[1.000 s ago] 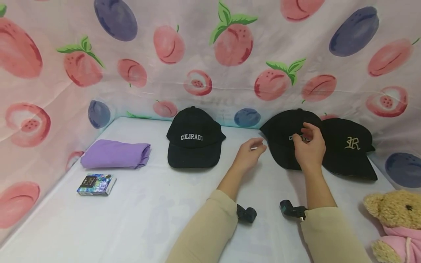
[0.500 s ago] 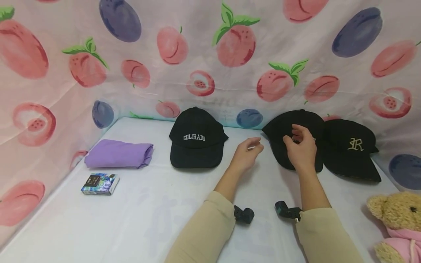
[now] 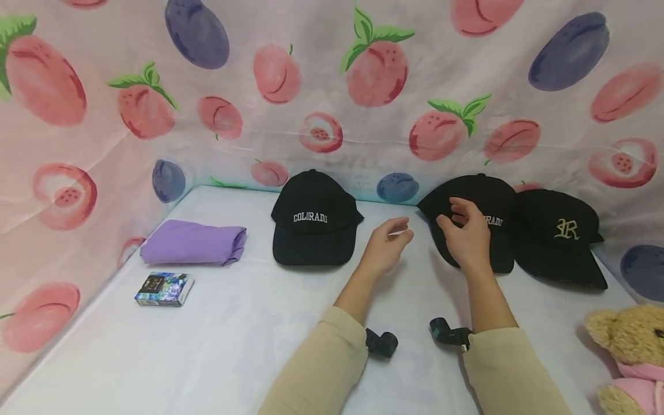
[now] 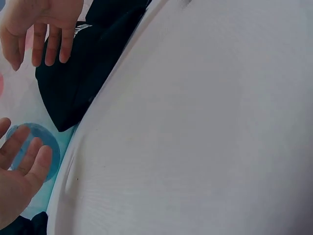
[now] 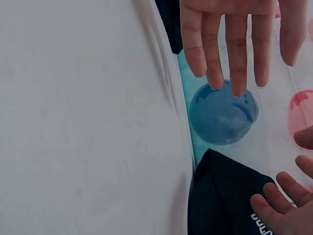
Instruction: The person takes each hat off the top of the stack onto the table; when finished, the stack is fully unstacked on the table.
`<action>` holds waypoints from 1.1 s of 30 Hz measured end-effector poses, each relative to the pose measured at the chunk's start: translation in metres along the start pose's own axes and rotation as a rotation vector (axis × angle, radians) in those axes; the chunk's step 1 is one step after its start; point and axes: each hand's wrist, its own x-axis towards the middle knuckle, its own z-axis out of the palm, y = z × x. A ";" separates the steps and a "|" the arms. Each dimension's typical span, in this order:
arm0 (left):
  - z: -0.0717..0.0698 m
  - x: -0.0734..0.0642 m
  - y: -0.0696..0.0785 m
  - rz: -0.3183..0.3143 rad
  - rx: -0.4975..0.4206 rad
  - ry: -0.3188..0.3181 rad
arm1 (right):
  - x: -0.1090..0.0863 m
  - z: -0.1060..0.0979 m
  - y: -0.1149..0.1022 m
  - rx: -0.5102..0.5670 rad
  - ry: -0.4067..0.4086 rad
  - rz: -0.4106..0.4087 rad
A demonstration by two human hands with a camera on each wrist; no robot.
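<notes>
In the head view my left hand (image 3: 386, 245) hovers above the table between two black caps, its fingers loosely bent and holding nothing. To its left, a black cap (image 3: 313, 242) with white COLORADO lettering faces forward. My right hand (image 3: 469, 239) is in front of a second black cap (image 3: 500, 248), hiding part of its similar lettering. It holds nothing, thumb and fingers apart. Against that cap's right side is a third black cap (image 3: 560, 253) with a gold monogram. The right wrist view shows the left hand's straight fingers (image 5: 237, 54) at the top and the right hand (image 5: 288, 205) lower right.
A folded purple cloth (image 3: 192, 243) lies at the table's left, behind a small colourful box (image 3: 163, 289). A teddy bear (image 3: 633, 346) in pink sits at the right front. Behind the white table (image 3: 233, 357) hangs a fruit-print curtain (image 3: 373, 138).
My right hand has moved left across the second cap, uncovering the right end of its lettering. The left hand has shifted slightly left. The caps have stayed in place while the head view turned slightly.
</notes>
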 end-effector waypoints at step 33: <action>-0.029 -0.014 0.014 0.089 -0.085 0.126 | -0.006 0.036 -0.020 0.062 -0.077 -0.024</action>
